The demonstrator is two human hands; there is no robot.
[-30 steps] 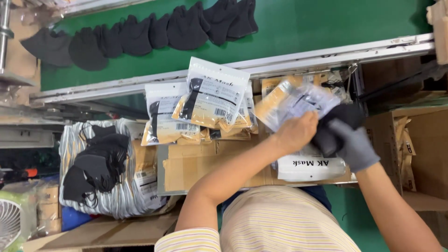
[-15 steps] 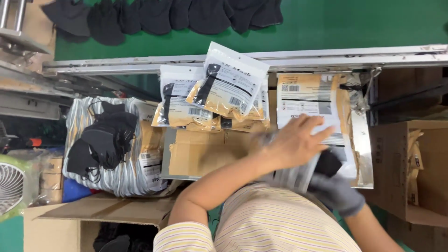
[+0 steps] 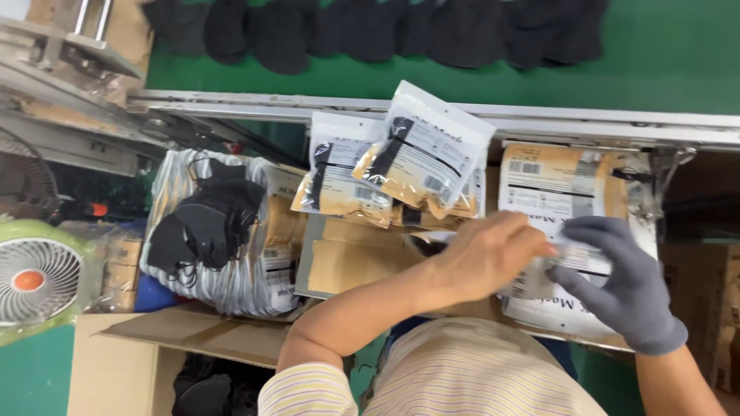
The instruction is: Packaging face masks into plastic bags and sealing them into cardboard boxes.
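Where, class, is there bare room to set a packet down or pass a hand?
Bare patches: the brown cardboard sheet between the silver bag of black masks and the bare left hand; the green conveyor belt below the row of black masks. Crowded: the overlapping sealed mask packets and the gloved right hand.

Bare left hand [image 3: 482, 258] and grey-gloved right hand [image 3: 617, 281] pinching a clear pouch [image 3: 574, 258], packed mask pouches [image 3: 401, 166] stacked beside, black masks [image 3: 204, 223] on a silver bag [image 3: 173, 189], green conveyor belt [image 3: 663, 62] above, small fan [image 3: 35, 281] at left
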